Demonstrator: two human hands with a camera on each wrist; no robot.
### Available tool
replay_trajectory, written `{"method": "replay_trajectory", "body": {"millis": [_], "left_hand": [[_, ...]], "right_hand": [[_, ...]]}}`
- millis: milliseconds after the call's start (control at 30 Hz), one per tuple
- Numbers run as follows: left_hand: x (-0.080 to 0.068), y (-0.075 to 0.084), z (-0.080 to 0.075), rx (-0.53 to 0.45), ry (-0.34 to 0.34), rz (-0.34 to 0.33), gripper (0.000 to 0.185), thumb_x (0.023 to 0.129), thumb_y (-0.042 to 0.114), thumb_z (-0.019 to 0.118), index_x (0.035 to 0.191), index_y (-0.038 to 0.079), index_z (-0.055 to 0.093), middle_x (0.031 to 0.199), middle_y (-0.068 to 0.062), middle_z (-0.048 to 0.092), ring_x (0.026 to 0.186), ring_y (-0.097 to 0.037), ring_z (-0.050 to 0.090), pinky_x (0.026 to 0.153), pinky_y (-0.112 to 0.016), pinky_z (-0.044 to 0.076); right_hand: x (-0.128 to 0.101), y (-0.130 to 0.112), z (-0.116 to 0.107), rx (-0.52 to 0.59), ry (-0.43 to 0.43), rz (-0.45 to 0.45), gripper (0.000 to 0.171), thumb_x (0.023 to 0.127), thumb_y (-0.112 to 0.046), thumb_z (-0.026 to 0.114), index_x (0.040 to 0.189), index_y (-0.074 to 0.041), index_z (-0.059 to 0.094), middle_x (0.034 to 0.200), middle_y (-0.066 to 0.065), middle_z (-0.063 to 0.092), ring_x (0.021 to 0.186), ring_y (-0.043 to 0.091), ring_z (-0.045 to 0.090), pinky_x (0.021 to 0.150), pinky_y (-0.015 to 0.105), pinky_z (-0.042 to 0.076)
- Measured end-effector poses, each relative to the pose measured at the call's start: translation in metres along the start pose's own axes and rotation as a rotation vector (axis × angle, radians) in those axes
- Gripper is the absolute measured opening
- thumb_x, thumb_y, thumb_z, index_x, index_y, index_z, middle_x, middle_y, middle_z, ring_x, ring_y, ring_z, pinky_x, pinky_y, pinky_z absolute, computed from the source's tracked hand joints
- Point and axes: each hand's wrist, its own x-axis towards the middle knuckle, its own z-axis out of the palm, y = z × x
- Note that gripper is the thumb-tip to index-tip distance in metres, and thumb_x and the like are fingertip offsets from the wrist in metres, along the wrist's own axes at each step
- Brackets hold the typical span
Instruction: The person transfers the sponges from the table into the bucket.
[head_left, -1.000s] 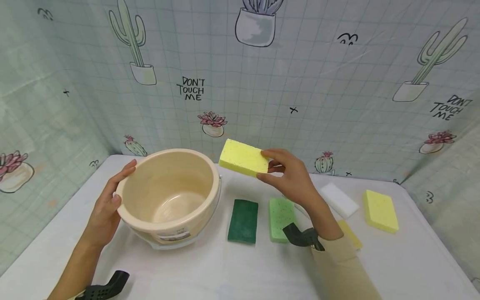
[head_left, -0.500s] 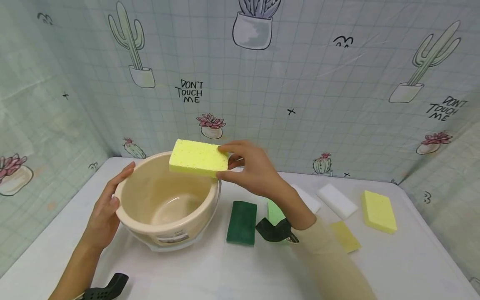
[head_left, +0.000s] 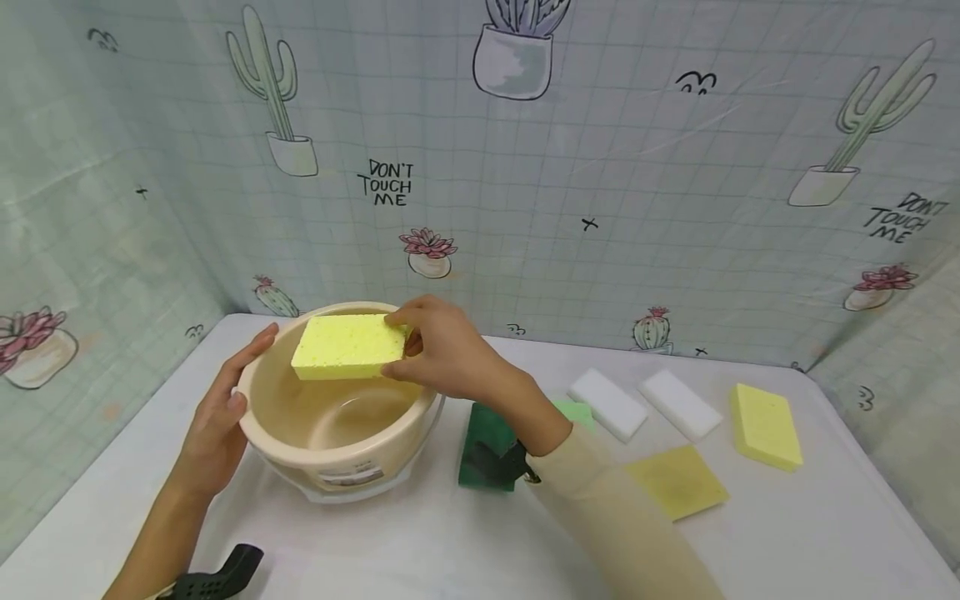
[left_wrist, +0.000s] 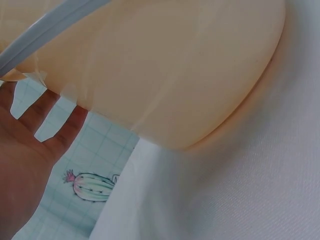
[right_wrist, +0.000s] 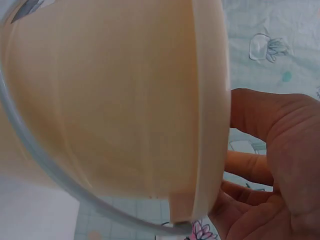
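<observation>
A cream bucket (head_left: 330, 457) stands on the left of the table, its mouth facing up toward the head camera. My left hand (head_left: 217, 425) rests against the bucket's left side, fingers extended along the rim; the left wrist view shows these fingers (left_wrist: 67, 132) spread and fairly straight. Over the bucket's opening, my right hand (head_left: 457, 354) pinches a yellow sponge (head_left: 348, 343) by its right end, thumb below and fingers above. In the right wrist view the bucket wall (right_wrist: 120, 100) hides the sponge, and only the hand (right_wrist: 280, 160) shows beyond the rim.
A dark green scouring pad (head_left: 476, 429) and a light green sponge (head_left: 577, 412) lie partly under my right arm. Farther right are two white sponges (head_left: 609, 404), a flat yellow cloth (head_left: 678, 483) and another yellow sponge (head_left: 767, 427). A patterned curtain (head_left: 517, 208) closes off the back.
My right hand has carried the yellow sponge leftward from beside the bucket to over its opening, then lowered it toward the inside. My left hand has stayed on the bucket.
</observation>
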Motion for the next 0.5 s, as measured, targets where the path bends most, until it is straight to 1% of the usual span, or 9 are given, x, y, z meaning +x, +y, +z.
{"method": "replay_trajectory", "body": {"millis": [200,333,433,500], "left_hand": [[-0.001,0.001,0.001,0.007,0.011,-0.026,0.052,0.099,0.016,0.034,0.15,0.005,0.027,0.158,-0.006,0.017,0.144,-0.02,0.01,0.107,-0.02,0.027],[-0.001,0.001,0.001,0.006,0.007,-0.017,0.052,0.099,0.015,0.033,0.15,0.004,0.026,0.158,-0.007,0.017,0.144,-0.02,0.01,0.107,-0.02,0.026],[0.0,0.002,0.002,0.011,0.003,-0.007,0.052,0.099,0.014,0.033,0.149,0.003,0.026,0.158,-0.008,0.017,0.144,-0.021,0.01,0.108,-0.02,0.026],[0.0,0.002,0.002,0.02,0.011,-0.016,0.052,0.099,0.016,0.034,0.149,0.004,0.027,0.158,-0.008,0.018,0.144,-0.02,0.01,0.107,-0.02,0.027]], "right_hand": [[0.003,-0.004,0.009,-0.087,-0.015,-0.008,0.056,0.079,-0.018,0.079,0.128,0.0,0.057,0.125,0.012,0.051,0.083,0.01,0.057,0.07,0.014,0.047],[0.005,-0.006,0.012,-0.147,-0.014,-0.011,0.056,0.08,-0.021,0.078,0.128,-0.001,0.057,0.126,0.012,0.051,0.084,0.009,0.056,0.073,0.014,0.045],[0.006,-0.006,0.012,-0.167,-0.016,-0.012,0.056,0.08,-0.023,0.078,0.128,-0.001,0.058,0.127,0.011,0.051,0.085,0.009,0.056,0.075,0.015,0.045],[0.005,-0.006,0.012,-0.169,-0.018,-0.009,0.056,0.08,-0.023,0.078,0.128,-0.002,0.058,0.126,0.011,0.051,0.085,0.008,0.056,0.075,0.015,0.045]]}}
